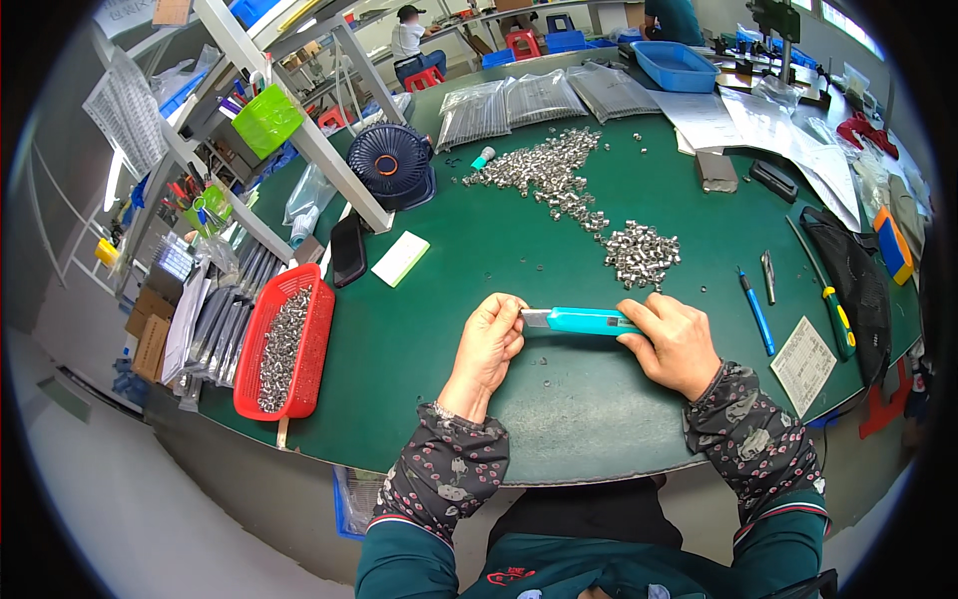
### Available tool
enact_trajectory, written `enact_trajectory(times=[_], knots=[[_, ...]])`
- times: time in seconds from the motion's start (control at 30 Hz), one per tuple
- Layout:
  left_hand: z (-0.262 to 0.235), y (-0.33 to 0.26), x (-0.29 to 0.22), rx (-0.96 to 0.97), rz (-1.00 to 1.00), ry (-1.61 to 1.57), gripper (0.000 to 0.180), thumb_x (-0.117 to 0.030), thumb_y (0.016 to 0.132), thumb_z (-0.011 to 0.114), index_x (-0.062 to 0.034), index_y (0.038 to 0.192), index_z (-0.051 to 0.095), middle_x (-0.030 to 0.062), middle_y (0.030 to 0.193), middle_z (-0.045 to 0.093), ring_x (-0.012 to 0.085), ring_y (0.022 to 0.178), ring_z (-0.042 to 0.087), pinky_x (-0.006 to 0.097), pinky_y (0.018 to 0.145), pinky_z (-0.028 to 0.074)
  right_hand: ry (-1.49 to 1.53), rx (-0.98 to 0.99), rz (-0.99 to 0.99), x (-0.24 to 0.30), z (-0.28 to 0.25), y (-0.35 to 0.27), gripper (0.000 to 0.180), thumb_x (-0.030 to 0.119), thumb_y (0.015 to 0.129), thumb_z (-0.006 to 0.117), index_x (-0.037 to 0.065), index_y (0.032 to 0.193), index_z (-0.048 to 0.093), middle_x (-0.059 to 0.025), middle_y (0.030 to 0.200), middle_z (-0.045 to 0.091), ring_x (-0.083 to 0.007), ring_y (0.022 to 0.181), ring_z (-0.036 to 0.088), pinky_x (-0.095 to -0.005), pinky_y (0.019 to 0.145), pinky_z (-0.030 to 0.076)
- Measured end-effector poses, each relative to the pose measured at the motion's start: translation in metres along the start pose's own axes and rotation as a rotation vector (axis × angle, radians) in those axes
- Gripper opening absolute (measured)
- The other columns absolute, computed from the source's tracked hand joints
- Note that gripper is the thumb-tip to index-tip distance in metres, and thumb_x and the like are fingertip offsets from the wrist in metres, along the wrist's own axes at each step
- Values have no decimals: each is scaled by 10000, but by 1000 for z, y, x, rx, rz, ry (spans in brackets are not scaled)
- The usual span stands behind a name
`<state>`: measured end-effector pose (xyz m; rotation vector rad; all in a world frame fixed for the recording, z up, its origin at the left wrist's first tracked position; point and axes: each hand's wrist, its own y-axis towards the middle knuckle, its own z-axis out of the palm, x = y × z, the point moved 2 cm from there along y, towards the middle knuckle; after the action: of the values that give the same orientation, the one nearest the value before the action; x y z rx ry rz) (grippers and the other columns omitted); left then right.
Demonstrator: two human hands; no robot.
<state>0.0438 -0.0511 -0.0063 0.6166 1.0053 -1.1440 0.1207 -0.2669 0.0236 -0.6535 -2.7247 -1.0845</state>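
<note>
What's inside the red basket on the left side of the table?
The red basket holds a heap of small, shiny metal pieces. They hide its floor, so whatever lies beneath the top layer can't be seen.

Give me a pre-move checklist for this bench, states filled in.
1. Right hand gripping the teal-handled tool: ok, at the handle's right end.
2. Left hand clear of the tool's metal end: not ok, fingertips are right at it.
3. Small piece pinched in the left fingertips: cannot tell, too small and hidden.
4. Bench top near the tool free of loose bits: not ok, a few small bits lie there.
5. Red basket upright: ok, with metal pieces inside.
</note>
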Motion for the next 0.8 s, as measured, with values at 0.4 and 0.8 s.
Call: enact_trajectory(times=[0.4, 0.8], knots=[[-1, 0, 0, -16, 11, 54, 202, -240, 889, 508, -64, 792, 526, -19, 630, 429, 16, 432, 269, 149, 364, 203, -10, 9, 1, 0, 0, 0, 293, 171, 673, 673, 95, 929, 553, -53, 667, 461, -216, 609, 515, -338, 509, 419], [2, -1, -3, -5, 37, 139, 264, -294, 893, 492, -67, 762, 524, -17, 566, 433, 19, 402, 285, 149, 344, 216, 5, 30, -7, 1, 0, 0, 301, 169, 675, 670, 91, 943, 556, -53, 681, 471, -216, 627, 526, -334, 522, 428]])
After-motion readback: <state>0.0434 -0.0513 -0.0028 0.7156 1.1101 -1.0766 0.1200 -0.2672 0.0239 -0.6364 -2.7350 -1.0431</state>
